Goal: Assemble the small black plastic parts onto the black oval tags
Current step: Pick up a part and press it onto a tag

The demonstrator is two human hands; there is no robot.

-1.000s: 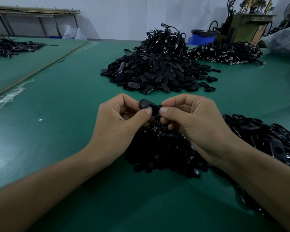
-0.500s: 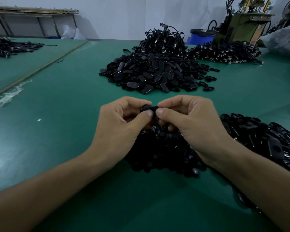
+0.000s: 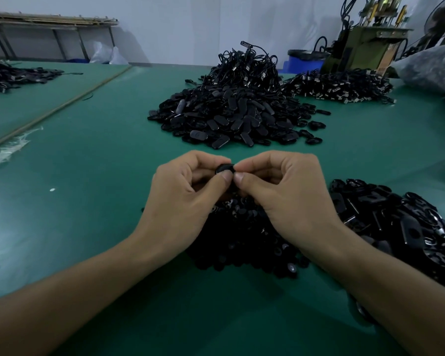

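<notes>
A black oval tag (image 3: 225,167) is pinched between both hands above the green table (image 3: 93,181). My left hand (image 3: 183,199) grips its left side with thumb and curled fingers. My right hand (image 3: 285,194) pinches its right side, thumb tip against the left thumb. Most of the tag is hidden by the fingers, and any small part on it cannot be made out. Under the hands lies a heap of small black plastic parts (image 3: 242,240). A heap of black oval tags (image 3: 396,222) lies to the right.
A big pile of black oval pieces (image 3: 231,119) topped with corded tags (image 3: 244,65) sits mid-table. Another dark pile (image 3: 339,86) lies at back right beside a green machine (image 3: 365,47) and a blue bin (image 3: 303,62). More parts (image 3: 13,75) lie far left.
Both hands have closed in on the tag, thumbs now touching, so less of the tag shows than a second ago. The hands stay in the same place above the heap.
</notes>
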